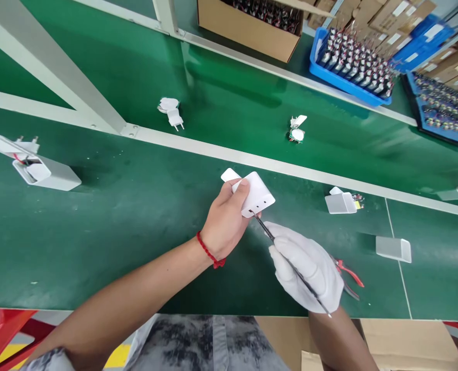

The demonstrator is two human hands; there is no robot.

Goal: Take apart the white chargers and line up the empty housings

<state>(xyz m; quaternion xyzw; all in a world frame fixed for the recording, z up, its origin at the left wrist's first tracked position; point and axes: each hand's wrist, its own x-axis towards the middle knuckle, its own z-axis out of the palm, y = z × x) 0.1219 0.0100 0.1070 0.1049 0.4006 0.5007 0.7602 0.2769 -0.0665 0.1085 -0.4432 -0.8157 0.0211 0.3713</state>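
Note:
My bare left hand (226,219), a red cord at its wrist, grips a white plastic charger housing (256,190) above the green bench. Small slots show in the housing's near face, and a white piece (231,175) sticks out behind it. My right hand (306,268) wears a white glove and is closed around a thin dark metal rod-like tool (265,230). The tool's slim tip meets the leftmost slot; whether it goes inside, I cannot tell. Beside the glove lie red-handled pliers (350,273), partly covered by it.
An open white housing (54,172) with wires stands left; other housings (340,202) (393,249) lie right. Plug parts (170,111) and a small assembly (297,131) sit beyond the pale rail (213,152). A carton (248,31) and blue trays (344,77) of components line the back.

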